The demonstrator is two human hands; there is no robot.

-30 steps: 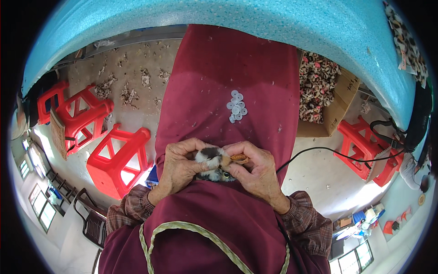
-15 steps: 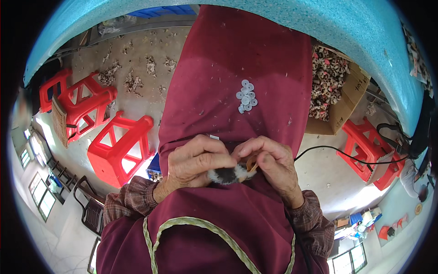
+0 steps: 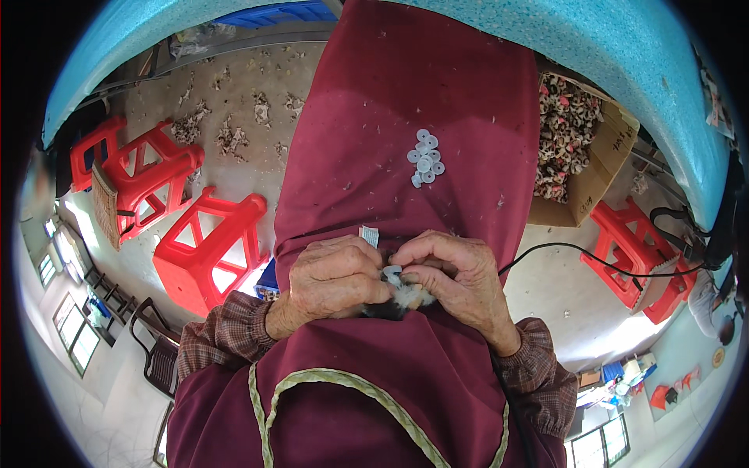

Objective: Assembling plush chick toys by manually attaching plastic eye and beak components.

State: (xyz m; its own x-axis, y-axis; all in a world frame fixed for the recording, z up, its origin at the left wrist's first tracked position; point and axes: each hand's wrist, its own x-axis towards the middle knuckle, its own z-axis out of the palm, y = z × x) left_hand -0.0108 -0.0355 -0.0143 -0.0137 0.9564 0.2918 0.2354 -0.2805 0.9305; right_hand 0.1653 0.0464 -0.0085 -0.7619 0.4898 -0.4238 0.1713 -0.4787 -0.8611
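Observation:
My left hand is closed with its fingers curled on a small fluffy plush piece, white with black fur low at its left. My right hand pinches at the top of the same plush piece, thumb and forefinger close together. A whitish plastic part shows between the fingertips of both hands, at the top of the fur. A white tag sticks up beside my left knuckles. Farther out on the dark red cloth over my lap lies a cluster of translucent plastic washers.
Right of the cloth stands a cardboard box full of small plush pieces. Red plastic stools stand at the left, others at the right. A blue table edge curves across the far side. Scraps litter the floor.
The plush piece has turned between my hands, and the whitish plastic part has come into sight. The tan part by my right thumb no longer shows. More of the tag is visible.

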